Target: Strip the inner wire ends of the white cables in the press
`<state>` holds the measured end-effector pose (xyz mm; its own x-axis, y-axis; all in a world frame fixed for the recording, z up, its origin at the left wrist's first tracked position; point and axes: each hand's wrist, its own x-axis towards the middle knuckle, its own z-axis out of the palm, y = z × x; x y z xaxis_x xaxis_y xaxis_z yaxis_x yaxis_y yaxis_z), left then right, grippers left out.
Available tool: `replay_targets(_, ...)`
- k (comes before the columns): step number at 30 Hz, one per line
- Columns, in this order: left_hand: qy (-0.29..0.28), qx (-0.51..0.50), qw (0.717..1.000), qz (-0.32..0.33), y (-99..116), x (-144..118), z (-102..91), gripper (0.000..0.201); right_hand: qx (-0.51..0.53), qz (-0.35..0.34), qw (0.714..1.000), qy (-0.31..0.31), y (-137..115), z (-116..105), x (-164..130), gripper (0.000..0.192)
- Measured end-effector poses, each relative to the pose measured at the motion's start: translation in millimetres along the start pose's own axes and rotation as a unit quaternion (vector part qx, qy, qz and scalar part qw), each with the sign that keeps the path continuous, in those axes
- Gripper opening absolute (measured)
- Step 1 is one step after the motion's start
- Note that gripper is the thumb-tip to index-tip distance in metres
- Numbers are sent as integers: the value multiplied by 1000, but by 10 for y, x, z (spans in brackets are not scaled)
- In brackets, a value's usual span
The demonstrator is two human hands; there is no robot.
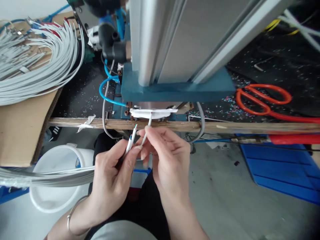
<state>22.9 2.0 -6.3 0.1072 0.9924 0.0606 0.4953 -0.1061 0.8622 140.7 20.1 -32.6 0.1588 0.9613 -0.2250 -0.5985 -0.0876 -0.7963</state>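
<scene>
One white cable (pixel 149 121), near the centre of the head view and leaning toward 1 o'clock, clamped between thumb and fingers of the right hand (pixel 172 160), low between 5 and 6 o'clock. Tip just in front of a white strip (pixel 162 114); impossible to tell whether touching. Lower part of that cable down between the two thumbs. Fingers of the left hand (pixel 112 173), toward 8 o'clock, together on a few cable ends (pixel 133 133), coloured cores showing at the tips. Bracelet (pixel 68 220) around the left wrist. From behind the left hand toward 9 o'clock, a grey bundle (pixel 62 176) across a white bucket (pixel 37 196).

Beyond the hands, at 12 to 1 o'clock, a blue-grey plate (pixel 178 90) above the strip, with a metal column (pixel 195 43) over it. Blue hose (pixel 100 90) looped at 10 o'clock, black elbow (pixel 110 46) at 11. Large coil (pixel 50 80) on cardboard (pixel 20 140) at 10 o'clock. White scrap (pixel 86 123) at 9 o'clock, on the edge of the dark surface (pixel 77 100). Scissors (pixel 277 115) with orange handles at 3 o'clock, near coloured specks (pixel 235 106). Blue panel (pixel 282 173) at 4 o'clock, lower than the surface. Dark trousers (pixel 155 203) at 6 o'clock.
</scene>
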Motion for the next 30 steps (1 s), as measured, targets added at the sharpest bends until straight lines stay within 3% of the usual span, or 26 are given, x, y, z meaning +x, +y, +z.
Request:
replay_targets(12,-22,15,999,27,43,88,12,27,-10,-21,999,42,-60,61,78,23)
replay_targets(30,-22,-10,999,32,31,106,24,26,-22,-17,998,54,-67,67,64,23)
